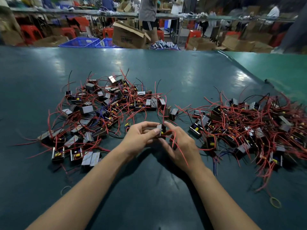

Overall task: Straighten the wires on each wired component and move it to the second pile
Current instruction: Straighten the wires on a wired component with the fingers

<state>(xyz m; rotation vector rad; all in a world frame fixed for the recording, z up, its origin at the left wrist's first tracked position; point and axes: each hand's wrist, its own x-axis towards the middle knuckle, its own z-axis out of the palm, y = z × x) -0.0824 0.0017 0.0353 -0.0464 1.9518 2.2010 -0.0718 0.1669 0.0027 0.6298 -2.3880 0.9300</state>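
Centrally, low in the frame: one wired component (161, 131), small dark block with yellow part, held above the dark green tabletop (149, 188) between both hands. Left hand (138, 136): fingers curled, thumb and fingertips pinching the component's left side. Right hand (180, 146): fingers curled round its right side, a red wire (178, 149) trailing over the back of the hand toward lower right. Left pile (99, 113) of like components with tangled red and black wires, centre left. Right pile (257, 127), denser, at right edge. Yellow rubber band (275, 202), lower right, lying apart on the tabletop
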